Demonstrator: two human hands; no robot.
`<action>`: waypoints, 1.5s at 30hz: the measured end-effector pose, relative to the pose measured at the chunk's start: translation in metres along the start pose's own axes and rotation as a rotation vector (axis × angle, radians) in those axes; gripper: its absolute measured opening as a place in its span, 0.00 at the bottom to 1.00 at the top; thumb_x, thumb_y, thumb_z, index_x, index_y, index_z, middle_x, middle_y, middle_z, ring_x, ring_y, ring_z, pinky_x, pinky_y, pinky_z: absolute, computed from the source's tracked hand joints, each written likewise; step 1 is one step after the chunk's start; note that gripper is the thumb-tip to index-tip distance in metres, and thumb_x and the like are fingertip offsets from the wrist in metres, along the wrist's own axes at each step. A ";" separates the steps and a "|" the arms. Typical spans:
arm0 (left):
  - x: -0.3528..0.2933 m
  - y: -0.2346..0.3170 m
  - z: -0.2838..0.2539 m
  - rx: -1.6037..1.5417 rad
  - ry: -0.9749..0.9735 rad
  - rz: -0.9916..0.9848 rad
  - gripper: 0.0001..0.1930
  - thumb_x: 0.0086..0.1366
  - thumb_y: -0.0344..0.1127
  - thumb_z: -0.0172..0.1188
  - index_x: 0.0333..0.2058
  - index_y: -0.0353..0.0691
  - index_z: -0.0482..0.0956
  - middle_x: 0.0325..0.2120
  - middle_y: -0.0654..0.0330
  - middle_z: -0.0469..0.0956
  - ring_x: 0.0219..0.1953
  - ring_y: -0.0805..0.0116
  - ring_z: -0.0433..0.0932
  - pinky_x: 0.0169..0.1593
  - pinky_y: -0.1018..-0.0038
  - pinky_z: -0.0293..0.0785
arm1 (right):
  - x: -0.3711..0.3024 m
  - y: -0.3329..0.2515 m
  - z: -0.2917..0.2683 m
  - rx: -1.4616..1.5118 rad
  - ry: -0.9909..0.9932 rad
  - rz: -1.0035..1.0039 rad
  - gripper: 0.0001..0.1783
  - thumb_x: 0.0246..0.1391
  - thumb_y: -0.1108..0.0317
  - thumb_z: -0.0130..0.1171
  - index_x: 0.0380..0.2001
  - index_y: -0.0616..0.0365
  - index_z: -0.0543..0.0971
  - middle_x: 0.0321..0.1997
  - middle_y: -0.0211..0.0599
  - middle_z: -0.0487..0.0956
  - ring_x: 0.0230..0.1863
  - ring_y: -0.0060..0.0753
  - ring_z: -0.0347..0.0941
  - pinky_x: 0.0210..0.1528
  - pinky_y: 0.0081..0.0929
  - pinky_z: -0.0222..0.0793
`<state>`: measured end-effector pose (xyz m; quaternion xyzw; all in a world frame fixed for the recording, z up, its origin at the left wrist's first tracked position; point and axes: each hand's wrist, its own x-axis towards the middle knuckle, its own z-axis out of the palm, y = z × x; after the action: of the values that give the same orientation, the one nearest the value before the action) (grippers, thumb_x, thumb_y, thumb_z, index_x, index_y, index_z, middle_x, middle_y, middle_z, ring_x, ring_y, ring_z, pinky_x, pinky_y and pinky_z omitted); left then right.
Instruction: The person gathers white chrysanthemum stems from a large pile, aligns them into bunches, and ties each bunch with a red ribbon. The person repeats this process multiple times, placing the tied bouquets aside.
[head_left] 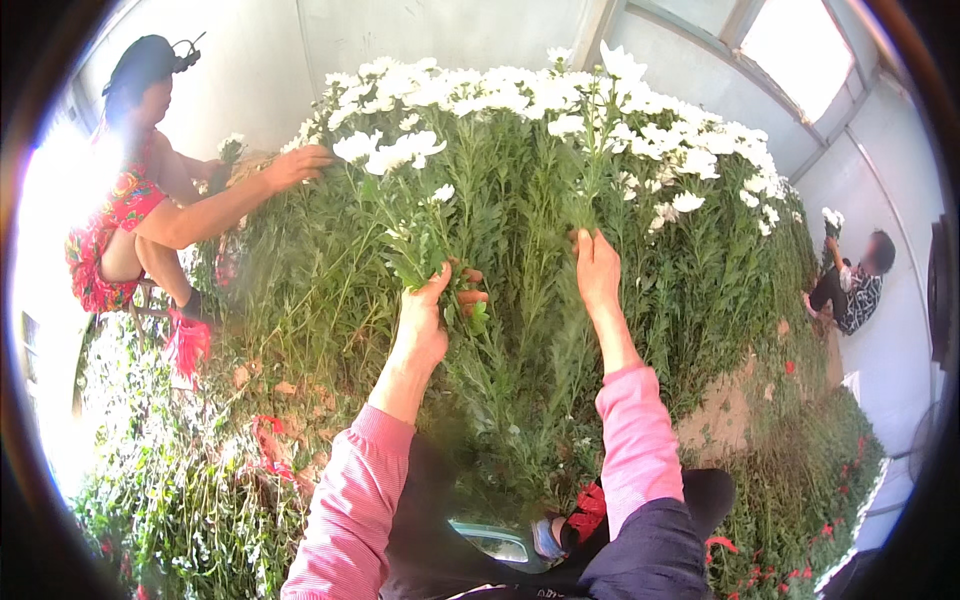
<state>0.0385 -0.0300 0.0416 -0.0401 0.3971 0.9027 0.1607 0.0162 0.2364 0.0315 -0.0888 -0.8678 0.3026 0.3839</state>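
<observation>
My left hand (425, 318) is closed around the leafy stems of a small bunch of white chrysanthemums (408, 238), with the blooms fanned out above it. To its right, my right hand (598, 268) is raised, its fingers pinched round the green stem of a single white chrysanthemum (592, 185) that stands upright and looks slightly blurred. Directly beyond both hands rises a large heap of long-stemmed white chrysanthemums (500, 95), blooms along its top and stems hanging toward me.
A person in red floral clothing (120, 220) sits at the left, one hand touching the heap. Another person (858, 290) at the far right holds white flowers. Cut stems and leaves (190, 490) litter the ground, with red strips (270, 445) among them. Pale walls (400, 35) stand behind.
</observation>
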 end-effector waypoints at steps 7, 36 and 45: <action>-0.006 -0.002 -0.002 -0.115 0.016 0.050 0.12 0.73 0.40 0.55 0.48 0.42 0.73 0.46 0.49 0.80 0.45 0.54 0.83 0.40 0.62 0.80 | -0.034 -0.079 -0.029 0.178 -0.286 -0.130 0.18 0.72 0.58 0.43 0.28 0.53 0.72 0.21 0.28 0.68 0.20 0.21 0.63 0.21 0.22 0.65; -0.180 0.112 -0.063 0.124 0.222 0.573 0.16 0.72 0.45 0.55 0.51 0.42 0.73 0.38 0.59 0.78 0.33 0.69 0.76 0.38 0.67 0.77 | -0.207 0.053 0.010 -0.216 -0.778 0.267 0.19 0.68 0.54 0.49 0.44 0.59 0.79 0.37 0.45 0.83 0.36 0.47 0.80 0.44 0.40 0.77; -0.098 0.057 -0.064 0.080 0.297 0.300 0.09 0.70 0.33 0.57 0.46 0.37 0.74 0.28 0.58 0.78 0.26 0.68 0.77 0.27 0.73 0.74 | -0.257 -0.028 0.127 0.146 -0.738 0.272 0.22 0.61 0.55 0.60 0.50 0.60 0.75 0.46 0.47 0.79 0.45 0.52 0.77 0.47 0.45 0.74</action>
<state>0.1096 -0.1380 0.0581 -0.1069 0.4535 0.8841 -0.0343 0.1041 0.0561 -0.1755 -0.0607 -0.9039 0.4233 0.0079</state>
